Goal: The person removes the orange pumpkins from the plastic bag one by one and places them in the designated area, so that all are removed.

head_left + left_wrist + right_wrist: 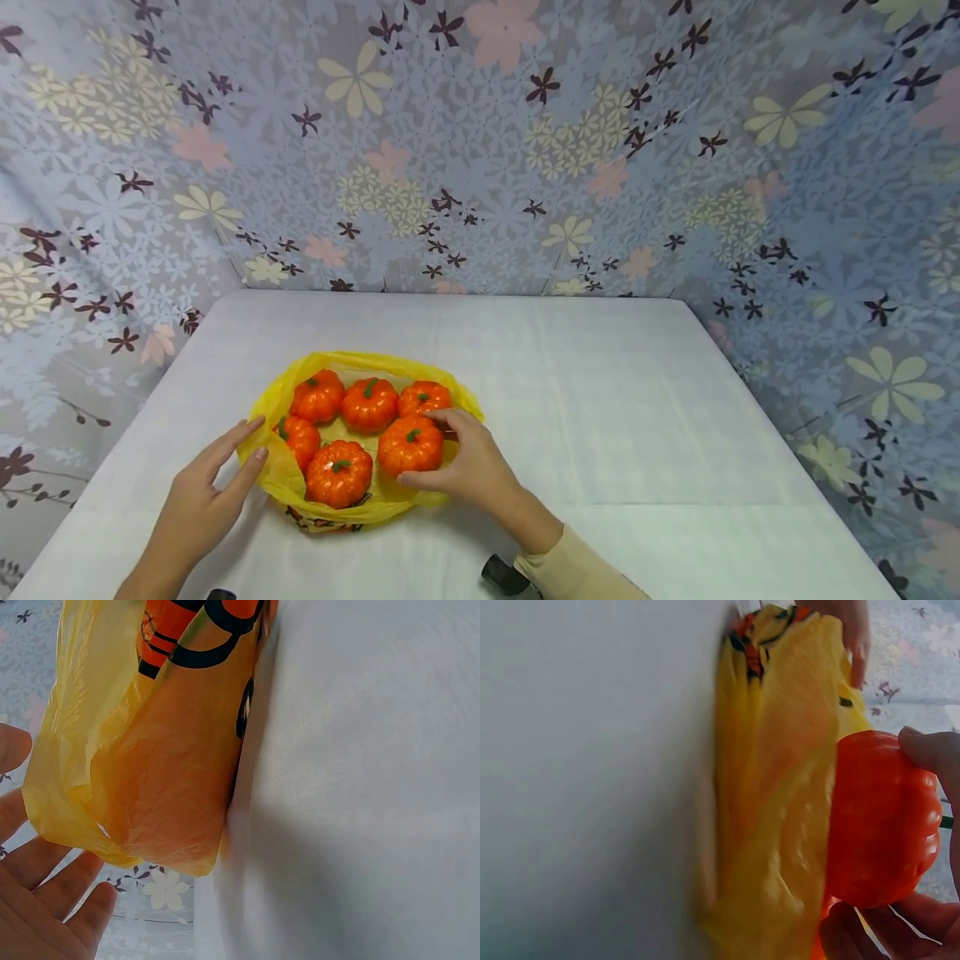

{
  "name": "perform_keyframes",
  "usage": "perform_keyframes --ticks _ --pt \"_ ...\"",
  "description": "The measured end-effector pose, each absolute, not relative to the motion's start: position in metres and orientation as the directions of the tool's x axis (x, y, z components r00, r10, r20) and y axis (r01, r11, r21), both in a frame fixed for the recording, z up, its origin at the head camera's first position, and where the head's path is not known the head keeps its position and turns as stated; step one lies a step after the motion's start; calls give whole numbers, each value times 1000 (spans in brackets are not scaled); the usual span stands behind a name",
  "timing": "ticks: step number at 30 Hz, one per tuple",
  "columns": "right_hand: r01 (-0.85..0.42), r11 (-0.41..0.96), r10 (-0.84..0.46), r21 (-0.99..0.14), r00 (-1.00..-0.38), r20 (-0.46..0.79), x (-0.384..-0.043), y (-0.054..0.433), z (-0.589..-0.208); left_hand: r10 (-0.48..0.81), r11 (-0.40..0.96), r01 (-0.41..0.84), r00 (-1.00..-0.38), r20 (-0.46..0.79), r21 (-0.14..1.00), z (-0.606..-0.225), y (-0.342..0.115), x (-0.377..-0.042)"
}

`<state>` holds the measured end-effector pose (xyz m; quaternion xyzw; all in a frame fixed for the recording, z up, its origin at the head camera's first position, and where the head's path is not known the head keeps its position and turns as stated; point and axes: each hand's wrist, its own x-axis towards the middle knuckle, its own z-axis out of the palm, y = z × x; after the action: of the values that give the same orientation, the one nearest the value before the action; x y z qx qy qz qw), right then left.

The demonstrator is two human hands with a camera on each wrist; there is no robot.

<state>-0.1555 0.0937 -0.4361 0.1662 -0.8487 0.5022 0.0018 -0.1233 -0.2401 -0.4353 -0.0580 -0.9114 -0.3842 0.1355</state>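
- I see the yellow bag (279, 477) on the white bench (600, 417), at nine o'clock from the bench's middle, its mouth facing up and its rim loosely rolled.
- I take the bag as my clock, twelve pointing at the flowered cloth (480, 150) behind the bench.
- My right hand (474, 471) comes in from four o'clock and grips a pumpkin (410, 445) at three o'clock, thumb on the near side and fingers round the far side, spread about as wide as the fruit.
- In the right wrist view I see that pumpkin standing partly above the bag's rim, its green stem (946, 823) pointing away from the bench.
- My left hand (197, 504) is at eight o'clock, outside the bag, holding nothing; thumb and forefinger are well apart with their tips at the rim. I cannot tell how firmly they touch the plastic.
- Five more pumpkins lie inside the bag: one at two (425, 396), one at twelve (370, 407), one between ten and eleven (318, 397), one at nine (300, 443) and one at seven (339, 475).
- I see dark and orange print (322, 523) on the bag's near wall, toward six.
- A beige sleeve (581, 571) covers the right forearm, with a black piece (502, 575) by the wrist at five.
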Motion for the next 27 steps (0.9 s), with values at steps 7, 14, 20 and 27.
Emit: perform_keyframes --ticks 7,14,20,27 --pt "-272 447 -234 -852 -955 182 -165 111 -421 -10 702 194 -960 281 685 -439 -239 -125" --pt "-261 441 -154 -859 -965 214 -177 134 -409 -9 698 206 -955 296 686 -439 -240 -126" --pt "-235 487 -70 -841 -971 230 -189 158 -407 -9 714 193 -959 284 673 -440 -239 -128" --pt "-178 498 7 -848 -978 209 -200 184 -414 -12 711 186 -961 276 679 -440 -240 -126"
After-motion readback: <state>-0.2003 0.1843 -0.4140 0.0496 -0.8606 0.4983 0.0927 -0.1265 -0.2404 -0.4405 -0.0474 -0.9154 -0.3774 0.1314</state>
